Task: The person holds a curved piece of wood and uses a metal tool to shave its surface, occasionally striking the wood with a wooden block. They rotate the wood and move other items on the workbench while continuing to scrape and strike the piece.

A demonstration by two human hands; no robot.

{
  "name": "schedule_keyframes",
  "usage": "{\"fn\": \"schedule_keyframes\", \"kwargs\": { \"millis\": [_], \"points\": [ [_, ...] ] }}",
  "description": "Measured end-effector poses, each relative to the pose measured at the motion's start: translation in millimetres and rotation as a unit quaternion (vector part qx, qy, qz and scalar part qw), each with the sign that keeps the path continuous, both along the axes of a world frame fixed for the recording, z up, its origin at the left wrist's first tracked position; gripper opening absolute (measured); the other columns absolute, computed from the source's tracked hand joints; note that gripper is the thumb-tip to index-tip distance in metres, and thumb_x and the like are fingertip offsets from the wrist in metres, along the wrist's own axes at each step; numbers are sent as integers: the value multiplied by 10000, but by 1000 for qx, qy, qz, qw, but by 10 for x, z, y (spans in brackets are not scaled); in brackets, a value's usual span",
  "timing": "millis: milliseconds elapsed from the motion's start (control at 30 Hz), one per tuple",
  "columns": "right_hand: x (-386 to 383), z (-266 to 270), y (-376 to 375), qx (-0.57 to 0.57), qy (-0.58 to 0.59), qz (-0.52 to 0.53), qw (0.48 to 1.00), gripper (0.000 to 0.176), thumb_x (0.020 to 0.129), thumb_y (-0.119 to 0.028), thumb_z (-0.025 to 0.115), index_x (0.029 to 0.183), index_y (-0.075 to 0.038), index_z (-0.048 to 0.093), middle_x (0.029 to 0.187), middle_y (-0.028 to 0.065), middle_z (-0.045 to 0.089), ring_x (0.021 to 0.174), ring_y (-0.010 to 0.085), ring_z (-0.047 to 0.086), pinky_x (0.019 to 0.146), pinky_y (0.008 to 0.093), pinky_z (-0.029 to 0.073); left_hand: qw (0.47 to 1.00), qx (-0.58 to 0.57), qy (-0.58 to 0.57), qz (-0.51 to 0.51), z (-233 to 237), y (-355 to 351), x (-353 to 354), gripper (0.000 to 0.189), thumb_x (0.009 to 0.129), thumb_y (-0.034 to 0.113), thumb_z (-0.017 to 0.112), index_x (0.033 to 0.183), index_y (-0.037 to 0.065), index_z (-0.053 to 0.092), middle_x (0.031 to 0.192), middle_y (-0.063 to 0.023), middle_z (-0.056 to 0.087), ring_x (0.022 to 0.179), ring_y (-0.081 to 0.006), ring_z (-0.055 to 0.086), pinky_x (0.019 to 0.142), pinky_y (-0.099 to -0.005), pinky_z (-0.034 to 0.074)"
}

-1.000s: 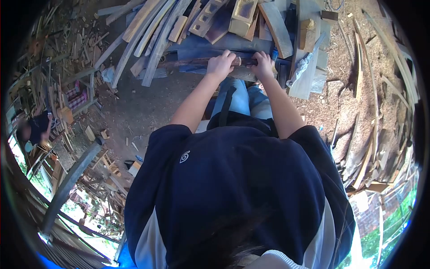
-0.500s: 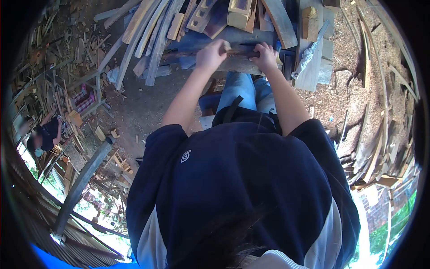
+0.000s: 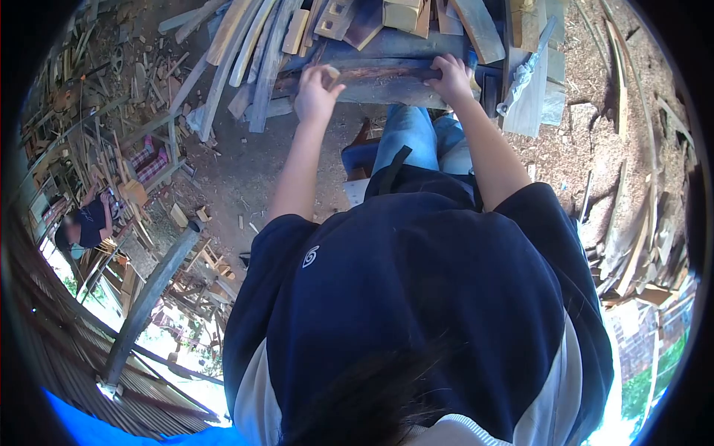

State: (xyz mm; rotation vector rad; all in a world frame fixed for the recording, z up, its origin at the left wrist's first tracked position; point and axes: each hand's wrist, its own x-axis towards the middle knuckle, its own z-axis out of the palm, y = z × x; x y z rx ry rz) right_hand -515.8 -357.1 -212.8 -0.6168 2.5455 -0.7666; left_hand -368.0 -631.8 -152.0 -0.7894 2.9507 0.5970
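A long, rough-edged wooden board (image 3: pixel 375 76) lies crosswise in front of my knees, with a reddish-brown streak along it. My left hand (image 3: pixel 317 95) is closed around a small tan block (image 3: pixel 332 73), over the board's left part. At the right end, my right hand (image 3: pixel 453 80) has its fingers curled down onto the board, gripping it. A dark patch shows by those fingertips; what it is I cannot make out.
Behind the board, several loose planks (image 3: pixel 269 78) and a yellowish wood block (image 3: pixel 401 15) cover the worktop. Crumpled clear plastic (image 3: pixel 518 88) lies on boards at right. Wood scraps litter the ground. Another person (image 3: pixel 88 223) sits far left, near a slanting post (image 3: pixel 152 297).
My left hand has moved left along the board with the small block, away from the right hand. My right hand stays at the board's right end. The view has shifted slightly.
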Motion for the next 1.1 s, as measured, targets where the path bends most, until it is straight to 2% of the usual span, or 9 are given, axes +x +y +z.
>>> {"fn": "schedule_keyframes", "kwargs": {
  "millis": [133,300,567,633,767,867,900,1000,1100],
  "points": [
    [-4,-15,15,-8,4,2,1000,420,621,-202,857,981,-126,654,1076,30,607,1130,303,525,973,467,356,996,37,-85,-4,-167,167,-153,526,718,315,841,1157,124,624,1309,-47,558,1113,-284,629,856,-430,531],
    [-73,-22,88,-35,7,30,999,366,721,-313,800,1024,-129,709,1050,47,662,1107,294,555,979,458,368,982,30,-187,-24,-161,51,-400,547,750,383,807,1195,122,625,1133,-115,690,1036,-321,661,840,-440,537],
    [-94,-136,201,-104,39,34,993,177,864,-235,662,984,-128,737,976,43,691,1038,312,590,933,433,421,980,112,-167,-3,-362,-288,-431,455,773,366,796,1121,95,684,1034,-122,727,1017,-304,676,864,-394,520],
    [-57,-42,180,-103,58,36,992,162,871,-224,653,972,-135,742,972,35,689,1036,310,591,926,432,427,988,128,-87,8,-405,-306,-382,387,787,356,801,1021,69,690,936,-118,734,858,-246,714,750,-356,542],
    [14,-114,160,-103,122,9,987,150,875,-232,658,971,-158,746,1061,44,655,1063,305,576,912,427,435,955,242,-19,170,-150,-308,-364,463,795,394,791,1010,-4,693,935,-152,731,902,-286,706,803,-386,533],
    [-16,-160,137,-83,151,-14,985,155,882,-248,657,984,-169,744,1102,55,627,1080,307,560,914,434,431,813,420,247,320,343,-262,-314,322,862,289,757,723,39,610,610,-46,601,482,-142,560,461,-293,433],
    [-26,-128,94,-46,137,-28,989,165,887,-259,655,1000,-175,740,1115,63,615,1088,310,552,926,443,425,780,436,330,305,461,-229,-302,328,886,217,725,653,84,536,549,-21,541,422,-125,496,409,-264,366],
    [-53,64,3,31,110,-23,993,197,889,-283,652,1046,-188,727,1089,72,611,1090,319,546,964,469,403,699,493,415,311,619,-291,-233,329,896,179,697,649,67,510,548,-32,533,431,-136,499,422,-273,389],
    [-76,120,-1,14,114,-20,993,219,886,-281,652,1070,-179,714,1129,80,611,1121,311,536,990,485,385,693,482,454,284,629,-340,-145,291,904,142,660,679,62,492,545,-39,517,438,-143,495,431,-282,402]
  ]
}}
